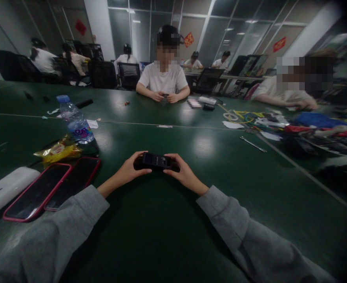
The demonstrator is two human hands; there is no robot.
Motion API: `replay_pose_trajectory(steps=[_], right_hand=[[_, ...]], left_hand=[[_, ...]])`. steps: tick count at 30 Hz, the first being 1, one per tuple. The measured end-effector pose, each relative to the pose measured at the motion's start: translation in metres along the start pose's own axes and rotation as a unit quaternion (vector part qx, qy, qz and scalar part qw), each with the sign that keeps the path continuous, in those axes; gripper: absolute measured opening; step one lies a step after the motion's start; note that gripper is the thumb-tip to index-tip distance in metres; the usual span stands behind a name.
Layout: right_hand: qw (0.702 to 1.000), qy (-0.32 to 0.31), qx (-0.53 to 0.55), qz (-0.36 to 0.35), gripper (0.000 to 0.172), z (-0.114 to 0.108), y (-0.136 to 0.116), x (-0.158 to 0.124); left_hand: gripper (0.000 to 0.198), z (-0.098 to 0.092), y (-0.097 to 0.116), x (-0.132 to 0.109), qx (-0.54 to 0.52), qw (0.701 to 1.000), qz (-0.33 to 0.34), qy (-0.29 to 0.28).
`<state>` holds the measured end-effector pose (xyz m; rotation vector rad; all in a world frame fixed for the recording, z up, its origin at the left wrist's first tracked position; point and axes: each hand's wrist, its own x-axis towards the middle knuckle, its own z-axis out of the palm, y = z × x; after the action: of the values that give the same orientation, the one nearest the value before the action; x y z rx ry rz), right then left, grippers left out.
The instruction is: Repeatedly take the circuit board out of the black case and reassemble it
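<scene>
A small black device (156,161) with a little dark screen at its left end and small buttons beside it lies sideways between my hands, close above or on the green table (158,220). My left hand (134,167) grips its left end, thumb along the near edge and fingers behind. The right end is held the same way by my right hand (181,169). Both hands are closed on it; their far fingertips are partly hidden.
Left: a water bottle (75,120), yellow wrapper (58,151), two red-edged phones (38,192) and a white case (10,190). Right: a wrench (252,144) and a heap of cables (258,120). One person (164,78) sits opposite, another (291,88) at right.
</scene>
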<state>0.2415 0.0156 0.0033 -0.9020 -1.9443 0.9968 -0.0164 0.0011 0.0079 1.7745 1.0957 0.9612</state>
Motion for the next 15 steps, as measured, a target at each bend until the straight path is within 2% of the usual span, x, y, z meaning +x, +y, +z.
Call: replay_pose_trajectory(steps=[6, 15], right_hand=[[1.000, -0.004, -0.002, 0.007, 0.050, 0.000, -0.003, -0.001], [1.000, -0.001, 0.026, 0.005, 0.049, 0.000, 0.002, -0.001]], left_hand=[[0.054, -0.001, 0.000, -0.001, 0.008, 1.000, -0.020, 0.004], [0.055, -0.001, 0.011, -0.004, 0.000, 1.000, -0.013, -0.018]])
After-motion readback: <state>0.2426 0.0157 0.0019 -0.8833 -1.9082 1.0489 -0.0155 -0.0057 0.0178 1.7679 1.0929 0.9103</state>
